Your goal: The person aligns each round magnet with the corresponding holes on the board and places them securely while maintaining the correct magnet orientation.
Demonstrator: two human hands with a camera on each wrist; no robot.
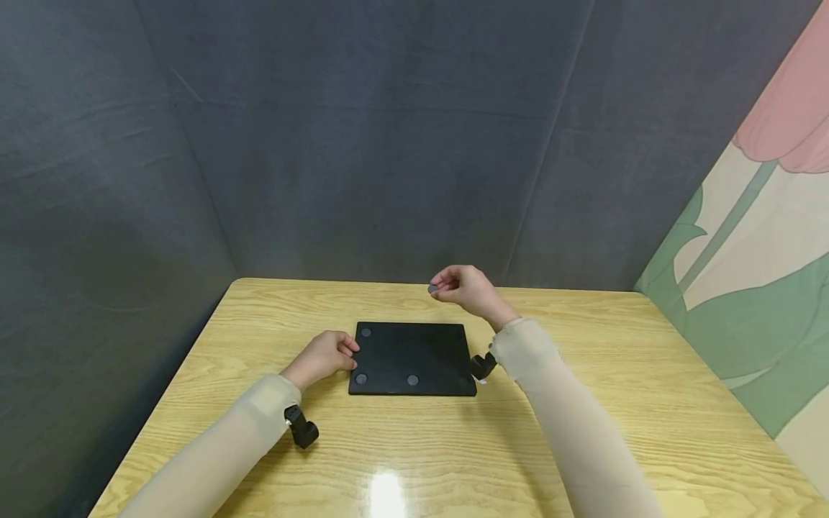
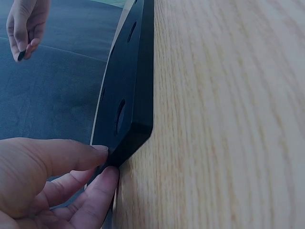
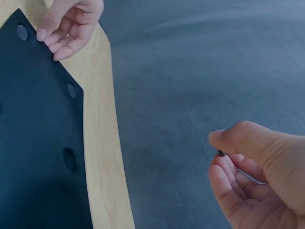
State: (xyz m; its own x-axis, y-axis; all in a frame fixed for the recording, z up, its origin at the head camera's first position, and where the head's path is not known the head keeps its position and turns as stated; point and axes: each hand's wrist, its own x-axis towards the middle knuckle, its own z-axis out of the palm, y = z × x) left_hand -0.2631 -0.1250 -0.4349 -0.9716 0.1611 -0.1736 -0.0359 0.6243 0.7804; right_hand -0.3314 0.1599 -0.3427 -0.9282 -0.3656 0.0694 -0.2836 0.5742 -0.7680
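Note:
A flat black rectangular board lies on the wooden table, with round grey discs set in its surface. One disc is by the far left corner, another disc by the near left corner, and a third disc midway along the near edge. My left hand pinches the board's left edge between thumb and fingers. Raised beyond the board's far edge, my right hand holds a small grey disc between thumb and fingertips. The right wrist view shows a dark round recess along the far edge.
The light wood table extends around the board on all sides. A dark grey curtain stands behind the table and along its left. At the right hangs a flower-patterned cloth. Both wrists carry small black cameras.

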